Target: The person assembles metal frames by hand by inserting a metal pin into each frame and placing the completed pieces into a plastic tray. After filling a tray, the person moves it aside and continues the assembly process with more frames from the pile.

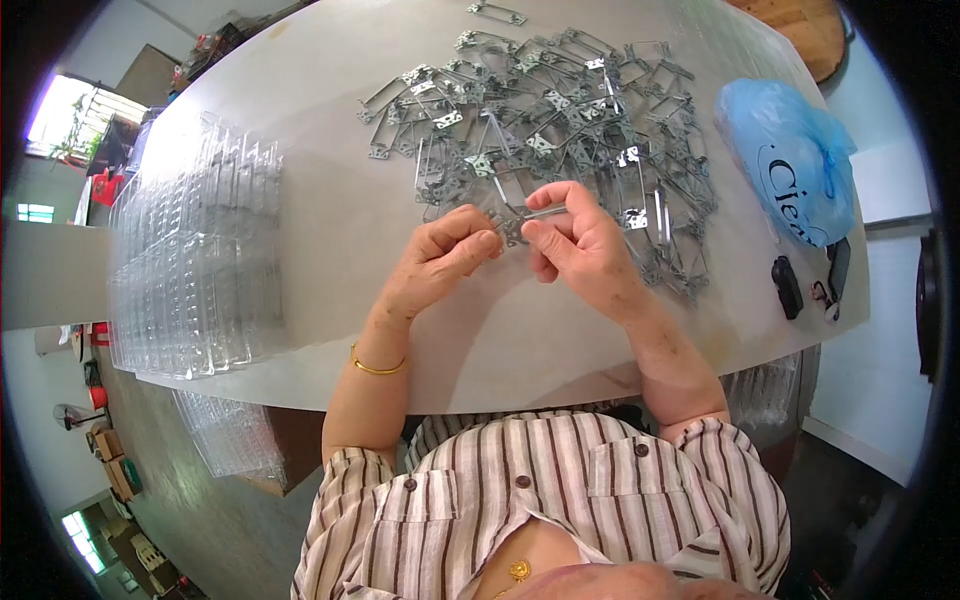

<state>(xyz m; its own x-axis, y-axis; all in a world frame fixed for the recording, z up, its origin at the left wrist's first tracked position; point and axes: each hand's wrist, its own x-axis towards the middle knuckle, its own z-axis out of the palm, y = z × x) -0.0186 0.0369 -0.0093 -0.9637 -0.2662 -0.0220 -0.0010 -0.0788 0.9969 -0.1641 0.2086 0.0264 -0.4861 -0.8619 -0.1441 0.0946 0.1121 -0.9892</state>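
Over the near edge of a heap of metal brackets [560,120], my two hands meet at the middle of the table. My right hand [590,250] pinches a thin metal bracket [545,212] between thumb and index finger, its other fingers curled. Close by on the left, my left hand [445,255] is closed, thumb against bent index finger, at the plate-like end of the bracket. The fingers partly hide that end. The heaped brackets are grey, with long narrow bars and small punched end plates, lying tangled.
Stacked clear plastic trays [195,250] stand on the left of the pale table [340,270]. At the right lie a tied blue plastic bag [790,160] and a small black object [787,288]. One loose bracket [497,13] rests at the far edge. More trays [230,435] sit below the table.
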